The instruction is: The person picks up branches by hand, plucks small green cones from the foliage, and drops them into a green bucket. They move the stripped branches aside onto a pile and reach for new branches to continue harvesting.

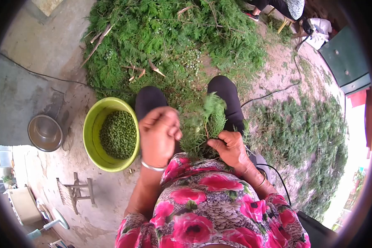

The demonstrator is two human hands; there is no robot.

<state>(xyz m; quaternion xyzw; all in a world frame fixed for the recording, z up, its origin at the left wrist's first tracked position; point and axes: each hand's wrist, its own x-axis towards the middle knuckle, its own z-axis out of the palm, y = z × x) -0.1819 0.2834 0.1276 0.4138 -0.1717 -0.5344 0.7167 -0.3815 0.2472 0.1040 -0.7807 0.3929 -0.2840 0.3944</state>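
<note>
My right hand (230,149) pinches a green conifer sprig (215,118) by its stem, above my lap. The sprig's feathery tip is slightly blurred. To its left, my left hand (159,133) is raised with the fingers curled in, smeared a little by motion; what it holds, if anything, is hidden. This hand is close to the rim of a yellow-green bucket (89,142), apart from the sprig. Inside the bucket lie many small round green seed cones (118,134). More loose green foliage (191,142) rests on my lap between the hands.
A large heap of cut conifer branches (165,33) lies ahead of my knees. More greenery (301,144) is spread on the right. A metal basin (45,132) and small wooden stool (76,192) stand left. Cables cross the floor. Another person (277,6) sits at the top right.
</note>
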